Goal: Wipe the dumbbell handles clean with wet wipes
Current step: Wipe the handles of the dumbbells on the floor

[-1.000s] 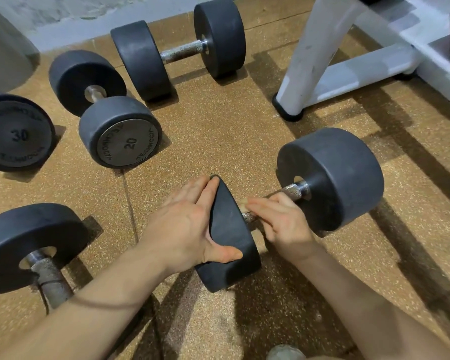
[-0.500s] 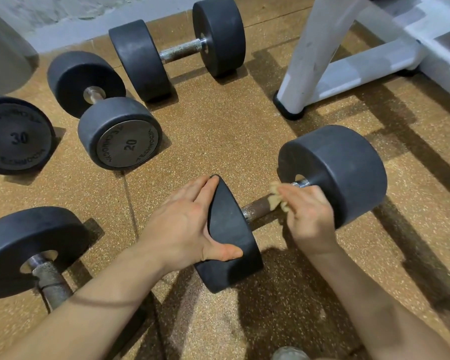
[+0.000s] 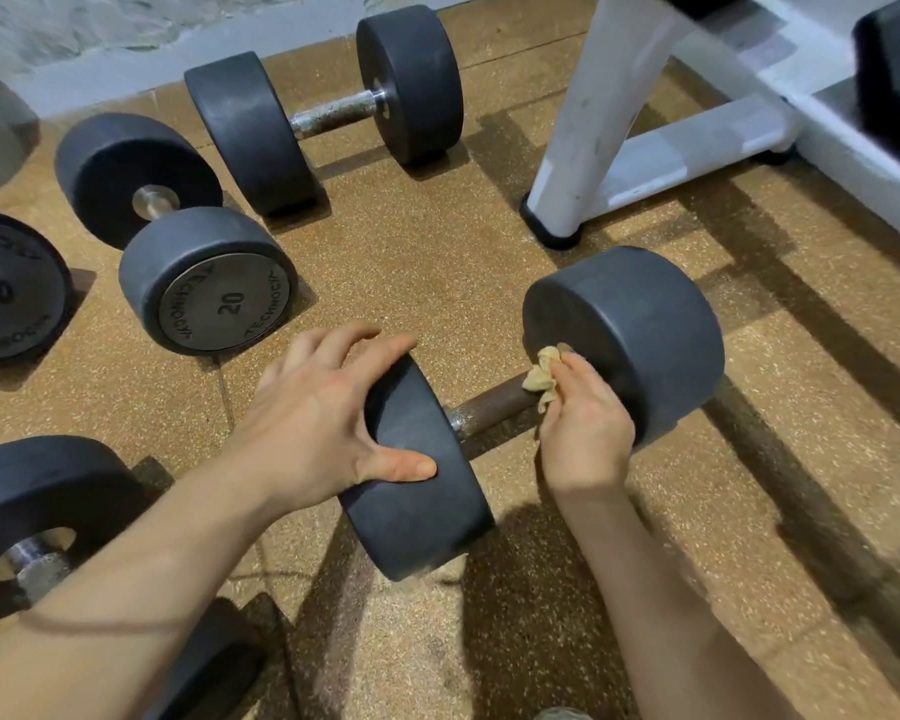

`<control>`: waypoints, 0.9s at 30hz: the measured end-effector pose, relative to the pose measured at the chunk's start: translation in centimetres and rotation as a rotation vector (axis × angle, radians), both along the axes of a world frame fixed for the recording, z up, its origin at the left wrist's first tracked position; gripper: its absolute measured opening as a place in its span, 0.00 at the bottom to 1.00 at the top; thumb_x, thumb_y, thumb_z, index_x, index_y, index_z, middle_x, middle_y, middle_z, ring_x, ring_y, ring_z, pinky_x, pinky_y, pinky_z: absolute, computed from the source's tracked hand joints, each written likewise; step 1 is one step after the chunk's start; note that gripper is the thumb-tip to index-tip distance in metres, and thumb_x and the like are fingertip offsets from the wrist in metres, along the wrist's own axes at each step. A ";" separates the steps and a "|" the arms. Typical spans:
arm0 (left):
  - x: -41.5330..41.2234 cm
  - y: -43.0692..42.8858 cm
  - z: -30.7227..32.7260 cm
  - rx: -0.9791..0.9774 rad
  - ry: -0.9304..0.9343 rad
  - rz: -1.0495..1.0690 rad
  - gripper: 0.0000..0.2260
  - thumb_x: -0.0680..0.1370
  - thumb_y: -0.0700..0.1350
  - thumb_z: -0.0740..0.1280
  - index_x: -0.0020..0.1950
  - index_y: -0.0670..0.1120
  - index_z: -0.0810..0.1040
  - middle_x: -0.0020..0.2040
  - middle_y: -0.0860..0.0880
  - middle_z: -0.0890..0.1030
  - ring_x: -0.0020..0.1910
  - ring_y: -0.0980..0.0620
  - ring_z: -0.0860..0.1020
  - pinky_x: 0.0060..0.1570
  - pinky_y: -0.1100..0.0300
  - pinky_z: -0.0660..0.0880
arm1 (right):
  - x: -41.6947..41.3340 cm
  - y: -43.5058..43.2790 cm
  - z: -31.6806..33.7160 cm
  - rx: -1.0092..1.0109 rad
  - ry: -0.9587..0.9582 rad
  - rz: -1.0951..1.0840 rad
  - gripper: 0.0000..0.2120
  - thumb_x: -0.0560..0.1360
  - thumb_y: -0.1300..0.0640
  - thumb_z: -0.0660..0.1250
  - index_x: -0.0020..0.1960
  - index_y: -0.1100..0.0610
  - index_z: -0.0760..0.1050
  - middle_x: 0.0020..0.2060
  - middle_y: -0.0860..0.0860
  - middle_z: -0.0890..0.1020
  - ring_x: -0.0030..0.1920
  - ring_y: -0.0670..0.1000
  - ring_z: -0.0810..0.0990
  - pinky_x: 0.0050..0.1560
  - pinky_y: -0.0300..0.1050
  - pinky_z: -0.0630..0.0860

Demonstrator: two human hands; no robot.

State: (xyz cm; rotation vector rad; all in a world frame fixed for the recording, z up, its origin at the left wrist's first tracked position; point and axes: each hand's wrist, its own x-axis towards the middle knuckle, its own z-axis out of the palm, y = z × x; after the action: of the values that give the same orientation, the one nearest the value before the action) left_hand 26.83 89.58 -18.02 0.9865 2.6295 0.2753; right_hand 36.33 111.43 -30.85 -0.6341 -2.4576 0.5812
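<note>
1. Setting: the free-weight area of a gym.
2. Speckled tan rubber floor tiles, with visible seams, cover the ground.
3. Black round-headed dumbbells lie on them: a near dumbbell at centre, a far dumbbell, and a left dumbbell whose end plate is stamped "20".
4. At the far left, another end plate reads "30".
5. At the far right stands a white steel frame on a black rubber foot.
</note>
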 end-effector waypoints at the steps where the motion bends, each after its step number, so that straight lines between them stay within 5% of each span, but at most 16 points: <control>1: -0.1 0.0 0.2 -0.001 0.015 0.010 0.49 0.56 0.83 0.55 0.74 0.66 0.54 0.72 0.56 0.61 0.69 0.51 0.56 0.63 0.46 0.62 | -0.1 0.1 0.2 0.003 0.005 0.008 0.19 0.66 0.75 0.70 0.56 0.65 0.80 0.56 0.58 0.82 0.52 0.59 0.83 0.55 0.51 0.78; 6: 0.2 0.4 1.3 0.022 0.246 0.091 0.35 0.63 0.74 0.60 0.63 0.57 0.74 0.51 0.53 0.67 0.54 0.47 0.64 0.49 0.50 0.66 | -0.7 0.8 1.5 0.137 -0.077 0.071 0.18 0.65 0.73 0.73 0.53 0.63 0.79 0.47 0.58 0.79 0.34 0.60 0.81 0.31 0.48 0.77; 8: 2.0 0.8 1.1 -0.016 0.327 0.065 0.34 0.66 0.72 0.61 0.62 0.51 0.75 0.52 0.49 0.71 0.54 0.45 0.67 0.50 0.47 0.72 | -1.3 0.4 1.6 0.129 -0.099 0.077 0.17 0.67 0.71 0.72 0.55 0.62 0.78 0.45 0.58 0.77 0.30 0.59 0.78 0.29 0.49 0.76; 10: 3.8 1.1 0.4 -0.098 0.275 0.060 0.43 0.65 0.74 0.60 0.71 0.47 0.67 0.64 0.44 0.70 0.64 0.42 0.67 0.59 0.42 0.72 | -2.1 0.2 1.3 0.121 -0.095 0.067 0.15 0.70 0.68 0.71 0.57 0.61 0.78 0.43 0.57 0.75 0.29 0.58 0.76 0.27 0.49 0.75; 13: 4.1 0.6 -0.9 -0.253 0.258 0.034 0.56 0.65 0.73 0.65 0.79 0.43 0.44 0.77 0.41 0.53 0.77 0.42 0.52 0.72 0.43 0.61 | -2.8 -0.2 0.9 0.091 -0.108 -0.026 0.16 0.76 0.62 0.67 0.64 0.57 0.76 0.40 0.56 0.77 0.33 0.58 0.77 0.31 0.48 0.73; 15: 3.1 0.3 -1.1 -0.253 0.256 0.023 0.57 0.66 0.71 0.68 0.79 0.44 0.39 0.78 0.42 0.48 0.78 0.43 0.48 0.74 0.44 0.56 | -3.3 -1.1 0.9 -0.041 -0.123 -0.094 0.19 0.79 0.60 0.62 0.70 0.55 0.71 0.44 0.55 0.81 0.41 0.57 0.80 0.40 0.50 0.74; 18: 1.1 0.1 -1.0 -0.179 0.199 0.032 0.58 0.62 0.70 0.73 0.80 0.45 0.45 0.78 0.43 0.52 0.77 0.43 0.53 0.74 0.45 0.57 | -5.3 -2.1 1.2 -0.388 0.138 -0.257 0.15 0.80 0.59 0.62 0.66 0.57 0.76 0.52 0.54 0.84 0.52 0.52 0.82 0.54 0.42 0.73; 21: -0.4 0.0 -0.9 -0.145 0.139 0.032 0.59 0.61 0.69 0.74 0.80 0.46 0.47 0.78 0.44 0.53 0.76 0.44 0.54 0.74 0.49 0.57 | -6.7 -2.9 1.0 -0.661 0.290 -0.348 0.13 0.79 0.59 0.65 0.63 0.57 0.78 0.54 0.51 0.83 0.53 0.43 0.79 0.57 0.34 0.71; 27: -2.1 -0.4 -0.8 -0.116 0.090 0.014 0.59 0.60 0.71 0.73 0.80 0.48 0.47 0.77 0.47 0.52 0.76 0.45 0.56 0.73 0.53 0.58 | -5.5 -2.8 -0.1 -1.182 0.356 -0.574 0.14 0.77 0.65 0.66 0.62 0.61 0.78 0.53 0.52 0.83 0.54 0.47 0.81 0.60 0.45 0.77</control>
State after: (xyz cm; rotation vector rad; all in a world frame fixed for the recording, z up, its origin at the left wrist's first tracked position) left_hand 24.77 89.17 -18.79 0.9636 2.6991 0.0816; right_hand 30.81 108.59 -30.93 -1.4271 -1.2928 1.6919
